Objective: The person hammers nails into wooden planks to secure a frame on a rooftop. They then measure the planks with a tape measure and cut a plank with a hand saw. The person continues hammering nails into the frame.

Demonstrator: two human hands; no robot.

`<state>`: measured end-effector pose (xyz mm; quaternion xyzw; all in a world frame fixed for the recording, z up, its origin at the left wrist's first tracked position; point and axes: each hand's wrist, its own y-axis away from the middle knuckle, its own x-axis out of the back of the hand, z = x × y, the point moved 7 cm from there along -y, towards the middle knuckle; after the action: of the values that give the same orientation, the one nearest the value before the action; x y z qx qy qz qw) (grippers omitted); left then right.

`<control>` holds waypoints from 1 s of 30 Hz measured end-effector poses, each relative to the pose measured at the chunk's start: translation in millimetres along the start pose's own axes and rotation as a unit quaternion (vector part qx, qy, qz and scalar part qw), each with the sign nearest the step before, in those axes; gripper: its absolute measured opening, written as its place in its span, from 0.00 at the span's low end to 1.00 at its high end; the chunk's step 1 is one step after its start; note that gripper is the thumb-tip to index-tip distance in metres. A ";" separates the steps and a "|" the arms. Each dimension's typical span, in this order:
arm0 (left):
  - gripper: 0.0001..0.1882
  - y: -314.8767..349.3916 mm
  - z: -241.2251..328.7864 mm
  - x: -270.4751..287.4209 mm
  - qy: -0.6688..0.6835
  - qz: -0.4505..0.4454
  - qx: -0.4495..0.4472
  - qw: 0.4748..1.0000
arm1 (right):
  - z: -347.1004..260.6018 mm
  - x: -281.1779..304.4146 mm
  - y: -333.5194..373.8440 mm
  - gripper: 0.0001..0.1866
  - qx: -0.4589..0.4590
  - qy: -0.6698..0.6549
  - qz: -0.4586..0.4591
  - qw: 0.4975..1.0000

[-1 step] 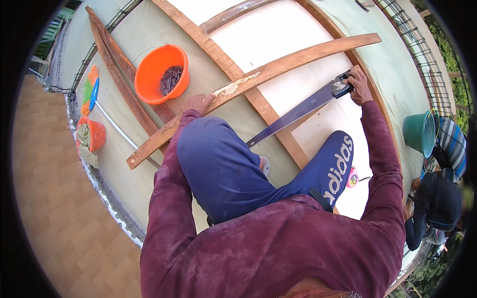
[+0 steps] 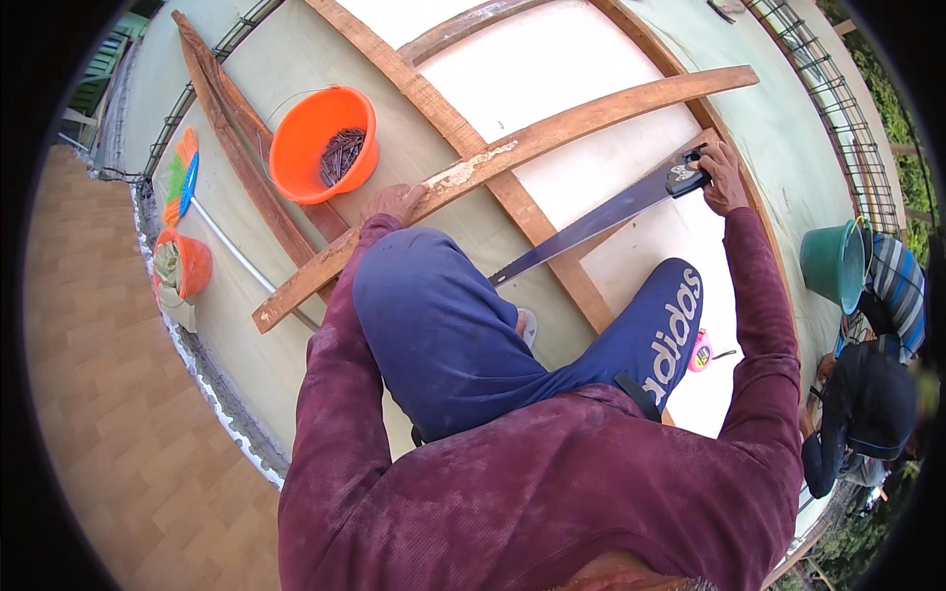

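Note:
My right hand [image 2: 722,179] is closed around the black handle of a handsaw [image 2: 591,229]. Its long blade slants down to the left, and the tip comes near my raised knee. A long wooden plank [image 2: 581,126] runs from beside my left forearm up to the far right, across other timbers. On this plank, by a pale rough patch, my left hand [image 2: 394,202] grips the wood, its fingers partly hidden. Under the saw blade lies a crossing timber [image 2: 537,222].
An orange bucket [image 2: 296,148] of nails stands left of the plank. Nearby are a broom [image 2: 222,231] and a small orange pail [image 2: 192,268]. A pink tape measure [image 2: 699,353] lies by my right leg. At right, another person [image 2: 872,394] crouches near a green bucket [image 2: 831,266].
My right hand and the handsaw have shifted slightly to the right. My left hand stays on the wooden plank.

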<state>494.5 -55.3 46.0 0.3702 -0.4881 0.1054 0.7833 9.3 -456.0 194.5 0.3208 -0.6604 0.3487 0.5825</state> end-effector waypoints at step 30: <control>0.25 6.6 67.1 10.2 0.000 -0.028 -0.081 0.996 | -273.7 172.8 101.1 0.33 -0.101 -0.739 0.194 0.637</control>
<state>450.0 -98.4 74.4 0.3189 -0.4847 0.0438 0.8133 54.8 -175.0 378.7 0.2754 -0.9487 0.0312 -0.1523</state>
